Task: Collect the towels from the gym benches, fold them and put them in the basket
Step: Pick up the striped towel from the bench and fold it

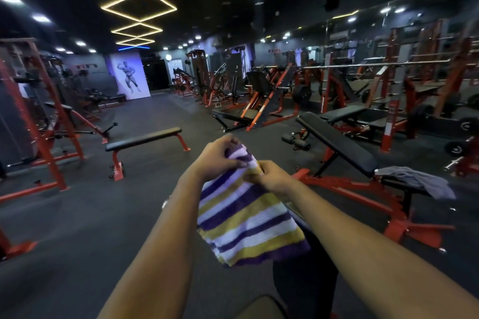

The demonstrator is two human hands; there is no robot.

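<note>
A striped towel in purple, white and yellow hangs in the air in front of me, folded over. My left hand pinches its upper edge, and my right hand grips the same edge just to the right, the two hands almost touching. A grey towel lies crumpled on the seat end of an incline bench at the right, apart from both hands. No basket is in view.
A flat bench with red legs stands on the dark floor ahead to the left. Red racks and weight machines line the left side, the back and the mirrored right wall. Open floor lies below my left arm.
</note>
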